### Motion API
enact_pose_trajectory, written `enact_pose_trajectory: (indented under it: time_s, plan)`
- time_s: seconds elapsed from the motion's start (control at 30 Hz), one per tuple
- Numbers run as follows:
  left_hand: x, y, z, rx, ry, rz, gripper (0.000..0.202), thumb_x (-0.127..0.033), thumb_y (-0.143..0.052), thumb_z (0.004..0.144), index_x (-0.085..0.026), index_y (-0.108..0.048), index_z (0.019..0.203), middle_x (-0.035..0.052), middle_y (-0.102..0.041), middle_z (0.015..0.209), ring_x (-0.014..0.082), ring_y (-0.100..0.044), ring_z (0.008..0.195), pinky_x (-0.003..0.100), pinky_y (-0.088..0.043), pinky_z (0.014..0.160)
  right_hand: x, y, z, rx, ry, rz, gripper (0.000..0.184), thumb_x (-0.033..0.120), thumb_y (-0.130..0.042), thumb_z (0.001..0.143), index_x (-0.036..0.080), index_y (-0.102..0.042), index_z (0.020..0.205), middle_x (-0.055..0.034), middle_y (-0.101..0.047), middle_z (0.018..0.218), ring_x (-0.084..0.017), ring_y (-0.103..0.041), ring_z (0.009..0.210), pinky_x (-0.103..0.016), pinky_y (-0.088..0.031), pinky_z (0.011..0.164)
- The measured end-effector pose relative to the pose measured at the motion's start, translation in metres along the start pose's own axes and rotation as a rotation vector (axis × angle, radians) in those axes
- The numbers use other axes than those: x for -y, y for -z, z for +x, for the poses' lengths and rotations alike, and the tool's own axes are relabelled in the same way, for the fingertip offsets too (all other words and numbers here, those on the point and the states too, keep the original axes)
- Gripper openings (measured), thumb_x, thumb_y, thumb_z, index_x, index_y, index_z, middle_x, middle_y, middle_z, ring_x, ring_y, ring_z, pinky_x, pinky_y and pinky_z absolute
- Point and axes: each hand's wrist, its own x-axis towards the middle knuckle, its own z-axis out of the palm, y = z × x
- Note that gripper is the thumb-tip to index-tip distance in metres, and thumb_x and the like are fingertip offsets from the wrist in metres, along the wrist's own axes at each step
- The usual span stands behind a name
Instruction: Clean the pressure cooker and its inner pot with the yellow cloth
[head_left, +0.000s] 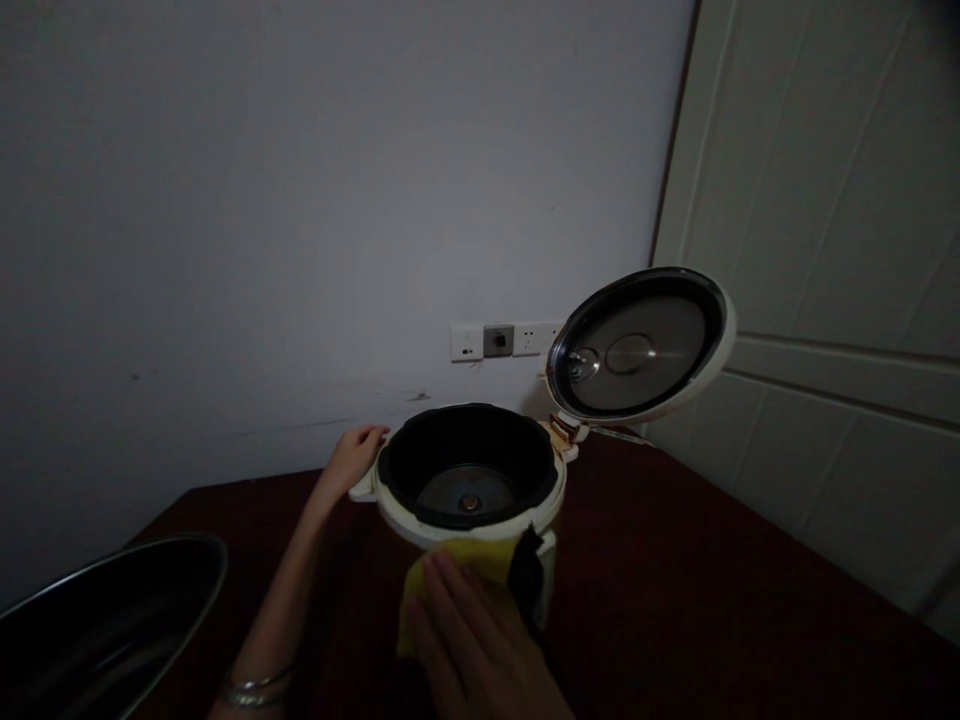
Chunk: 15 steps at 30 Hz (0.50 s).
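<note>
A white rice cooker (480,525) stands on a dark red table (675,580), its lid (637,345) swung up and open to the right. The inside (466,475) is dark, with the heating plate showing at the bottom. My left hand (352,458) grips the cooker's left rim, fingers curled over a side handle; a silver bracelet is on that wrist. My right hand (472,640) lies flat with fingers stretched out, pressing a yellow cloth (469,565) against the cooker's front wall.
A metal inner pot (105,620) sits at the lower left on the table. A grey wall with a socket strip (499,340) is behind. A white door (825,300) stands on the right.
</note>
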Motion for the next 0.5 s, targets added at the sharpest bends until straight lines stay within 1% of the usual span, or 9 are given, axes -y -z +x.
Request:
enact_pose_trajectory:
  time_s: [0.07, 0.13, 0.23, 0.3, 0.37, 0.43, 0.5]
  plan:
    - [0.003, 0.0, 0.001, -0.006, 0.005, -0.008, 0.055, -0.05, -0.042, 0.069, -0.007, -0.069, 0.092, 0.0172, -0.072, 0.096, 0.0269, -0.067, 0.09, 0.036, -0.049, 0.082, 0.006, -0.008, 0.018, -0.018, -0.041, 0.083, 0.03, 0.014, -0.041, 0.092, 0.012, -0.063, 0.112, -0.01, -0.062, 0.124, -0.023, -0.048, 0.126, -0.031, -0.047, 0.1]
    - [0.005, -0.001, 0.001, -0.012, 0.003, -0.015, 0.055, -0.049, -0.042, 0.069, -0.008, -0.069, 0.093, 0.0164, -0.072, 0.095, 0.0268, -0.067, 0.089, 0.035, -0.05, 0.08, 0.006, -0.015, 0.034, 0.051, -0.023, 0.116, 0.033, 0.015, -0.04, 0.093, 0.01, -0.059, 0.118, -0.0124, -0.059, 0.128, -0.025, -0.046, 0.128, -0.034, -0.044, 0.103]
    - [0.004, 0.0, 0.0, -0.011, -0.01, -0.004, 0.05, -0.049, -0.044, 0.068, -0.011, -0.07, 0.088, 0.0137, -0.073, 0.092, 0.0259, -0.067, 0.088, 0.034, -0.05, 0.079, 0.003, -0.025, 0.046, 0.158, 0.063, 0.079, 0.036, 0.015, -0.038, 0.093, 0.002, -0.057, 0.12, -0.0169, -0.06, 0.125, -0.026, -0.05, 0.123, -0.036, -0.043, 0.104]
    - [0.002, 0.0, 0.0, -0.002, -0.013, -0.001, 0.047, -0.049, -0.044, 0.068, -0.013, -0.071, 0.084, 0.0126, -0.073, 0.091, 0.0252, -0.067, 0.088, 0.033, -0.049, 0.08, 0.002, -0.029, 0.043, 0.171, 0.078, 0.035, 0.036, 0.014, -0.036, 0.092, -0.001, -0.058, 0.117, -0.0176, -0.062, 0.122, -0.025, -0.053, 0.12, -0.034, -0.043, 0.103]
    - [-0.001, 0.001, -0.001, 0.006, -0.013, 0.002, 0.046, -0.047, -0.044, 0.068, -0.013, -0.07, 0.083, 0.0124, -0.073, 0.092, 0.0251, -0.067, 0.089, 0.033, -0.049, 0.082, 0.0, -0.026, 0.035, 0.152, 0.057, 0.009, 0.037, 0.014, -0.036, 0.091, 0.0, -0.059, 0.117, -0.0149, -0.061, 0.124, -0.024, -0.053, 0.12, -0.031, -0.043, 0.103]
    - [-0.004, 0.001, -0.002, 0.014, -0.011, 0.005, 0.046, -0.047, -0.044, 0.067, -0.013, -0.07, 0.082, 0.0125, -0.073, 0.092, 0.0256, -0.066, 0.09, 0.034, -0.048, 0.083, -0.004, -0.016, 0.024, 0.133, 0.022, -0.001, 0.036, 0.014, -0.038, 0.091, 0.005, -0.06, 0.117, -0.0102, -0.062, 0.124, -0.021, -0.053, 0.12, -0.029, -0.044, 0.103]
    - [-0.006, 0.001, -0.003, 0.019, -0.011, 0.008, 0.046, -0.047, -0.044, 0.067, -0.013, -0.071, 0.082, 0.0125, -0.073, 0.092, 0.0258, -0.066, 0.09, 0.034, -0.048, 0.083, -0.014, 0.0, 0.015, 0.134, 0.023, -0.015, 0.035, 0.014, -0.039, 0.091, 0.008, -0.061, 0.117, -0.0073, -0.063, 0.124, -0.02, -0.053, 0.119, -0.028, -0.045, 0.101]
